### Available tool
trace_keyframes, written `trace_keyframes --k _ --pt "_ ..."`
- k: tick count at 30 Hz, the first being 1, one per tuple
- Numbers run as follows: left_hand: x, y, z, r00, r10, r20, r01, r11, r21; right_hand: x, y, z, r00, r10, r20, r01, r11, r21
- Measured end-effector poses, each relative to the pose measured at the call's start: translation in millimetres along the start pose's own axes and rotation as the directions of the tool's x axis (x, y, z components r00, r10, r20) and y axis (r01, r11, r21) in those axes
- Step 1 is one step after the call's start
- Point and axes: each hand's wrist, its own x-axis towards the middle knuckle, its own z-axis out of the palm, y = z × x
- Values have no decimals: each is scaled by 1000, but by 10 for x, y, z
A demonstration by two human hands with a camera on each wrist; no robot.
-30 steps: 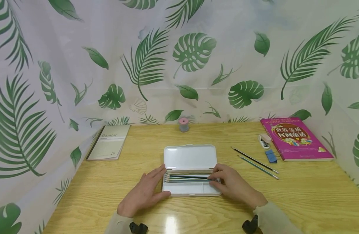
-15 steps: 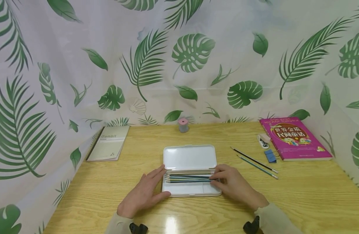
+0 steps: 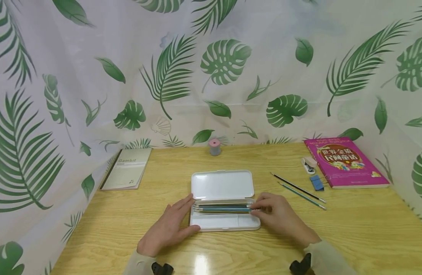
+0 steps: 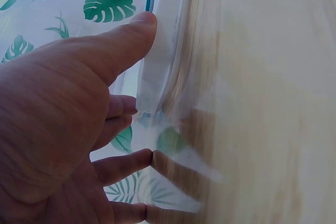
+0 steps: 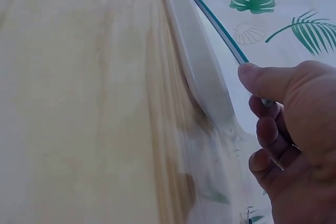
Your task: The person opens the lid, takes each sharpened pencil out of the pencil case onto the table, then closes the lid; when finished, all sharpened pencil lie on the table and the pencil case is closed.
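Hands (image 3: pixel 169 228) (image 3: pixel 278 217) flank pencil case (image 3: pixel 224 221) ends; bare table (image 3: pixel 352 236) around.

Notebook (image 3: pixel 128 173), pink book (image 3: pixel 345 162), thread spool (image 3: pixel 215 146), two loose pencils (image 3: pixel 298 191).

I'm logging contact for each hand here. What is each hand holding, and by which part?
The right hand pinches the pencils at their right ends, inside the open pencil case. The left hand holds nothing; its straight fingers rest against the case's left end.

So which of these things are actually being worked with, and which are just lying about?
In use: pencil case, pencils inside it, left hand, right hand.
Lying about: two loose pencils, pink book, notebook, thread spool, blue clip.
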Motion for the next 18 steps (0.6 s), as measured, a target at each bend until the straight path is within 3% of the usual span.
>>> trace_keyframes --k 18 --pt "1 32 -3 1000 -14 -2 14 1000 18 -335 219 -354 990 22 -142 -15 999 50"
